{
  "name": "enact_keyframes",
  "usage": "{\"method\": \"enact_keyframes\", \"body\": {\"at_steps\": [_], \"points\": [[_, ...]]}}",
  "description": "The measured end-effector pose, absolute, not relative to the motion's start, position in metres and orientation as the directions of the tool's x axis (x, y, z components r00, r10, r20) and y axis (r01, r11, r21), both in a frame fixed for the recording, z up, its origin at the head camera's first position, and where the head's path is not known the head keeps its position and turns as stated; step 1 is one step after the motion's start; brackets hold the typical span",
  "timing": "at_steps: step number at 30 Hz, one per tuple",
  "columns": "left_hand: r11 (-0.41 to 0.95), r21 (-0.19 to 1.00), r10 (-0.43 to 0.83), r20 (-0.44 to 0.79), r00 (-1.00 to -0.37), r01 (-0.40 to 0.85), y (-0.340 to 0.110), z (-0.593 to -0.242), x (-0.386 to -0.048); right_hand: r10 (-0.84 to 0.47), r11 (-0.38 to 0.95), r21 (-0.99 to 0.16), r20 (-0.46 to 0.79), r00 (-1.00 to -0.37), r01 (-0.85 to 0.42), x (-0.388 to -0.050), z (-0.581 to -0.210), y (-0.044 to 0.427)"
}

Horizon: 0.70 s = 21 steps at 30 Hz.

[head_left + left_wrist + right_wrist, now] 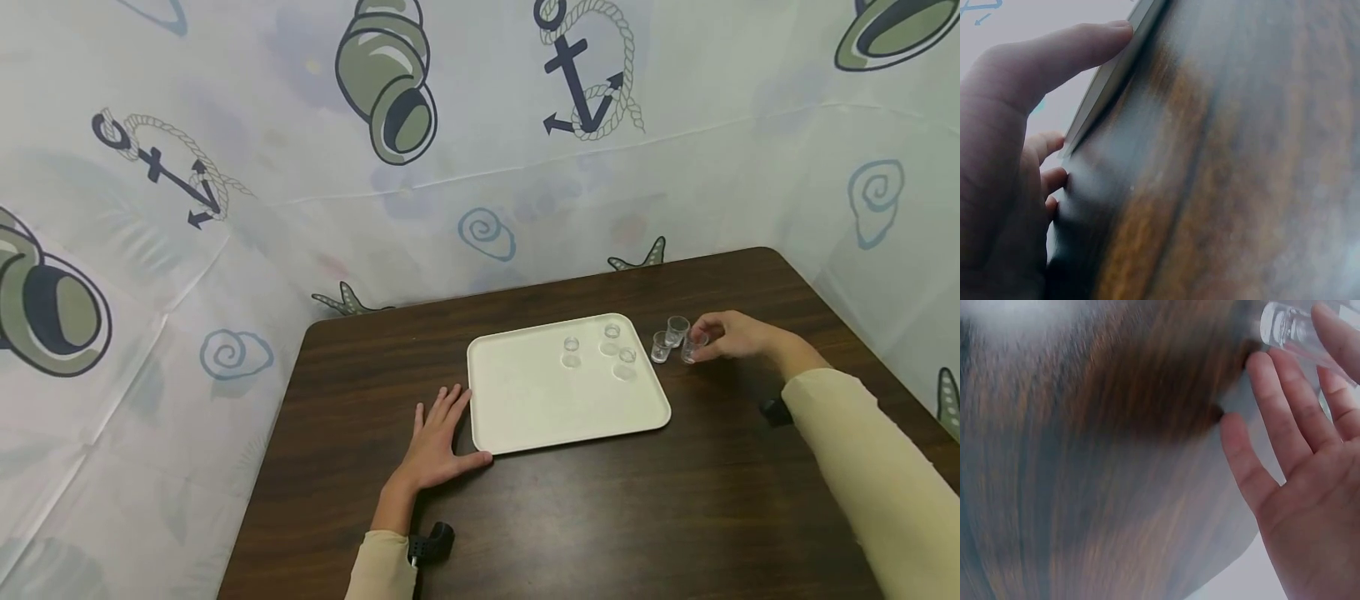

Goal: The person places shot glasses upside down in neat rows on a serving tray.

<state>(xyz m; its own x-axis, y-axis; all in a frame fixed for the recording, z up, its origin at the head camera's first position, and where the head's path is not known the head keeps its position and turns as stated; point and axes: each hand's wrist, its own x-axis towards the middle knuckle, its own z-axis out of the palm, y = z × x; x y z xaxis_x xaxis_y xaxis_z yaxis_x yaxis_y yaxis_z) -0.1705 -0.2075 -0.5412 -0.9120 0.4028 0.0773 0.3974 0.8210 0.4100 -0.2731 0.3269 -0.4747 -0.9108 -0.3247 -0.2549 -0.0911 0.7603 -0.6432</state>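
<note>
My left hand [437, 446] rests at the near left corner of a cream tray [525, 400], fingers spread and straight. In the left wrist view, the thumb [1079, 47] touches the tray's rim. Three small clear shot glasses [572, 350] stand on the tray's right half and look upside down. Just off the tray's right edge, my right hand [731, 337] pinches another shot glass [1288, 328] between thumb and fingers. Two more shot glasses [660, 347] stand upright on the table beside it, close together.
The dark wood table [585, 517] has rounded far corners. A patterned cloth [480, 125] with anchors and shells hangs behind it and at both sides. Black wrist cameras [432, 543] are strapped to both wrists.
</note>
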Motion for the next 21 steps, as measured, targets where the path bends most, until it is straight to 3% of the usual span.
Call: {"method": "enact_keyframes", "body": {"at_steps": [9,21], "points": [[0.822,0.401,0.400,0.099,-0.911,0.405,-0.208,-0.542,-0.172,-0.279,0.744,-0.668,-0.284,-0.917,-0.019,-0.275,-0.465,0.340],[0.812,0.405,0.410,0.116,-0.905,0.420,-0.209,-0.545,-0.169,-0.211,0.684,-0.727,-0.113,-0.971,-0.063,-0.276,-0.454,0.340]]}}
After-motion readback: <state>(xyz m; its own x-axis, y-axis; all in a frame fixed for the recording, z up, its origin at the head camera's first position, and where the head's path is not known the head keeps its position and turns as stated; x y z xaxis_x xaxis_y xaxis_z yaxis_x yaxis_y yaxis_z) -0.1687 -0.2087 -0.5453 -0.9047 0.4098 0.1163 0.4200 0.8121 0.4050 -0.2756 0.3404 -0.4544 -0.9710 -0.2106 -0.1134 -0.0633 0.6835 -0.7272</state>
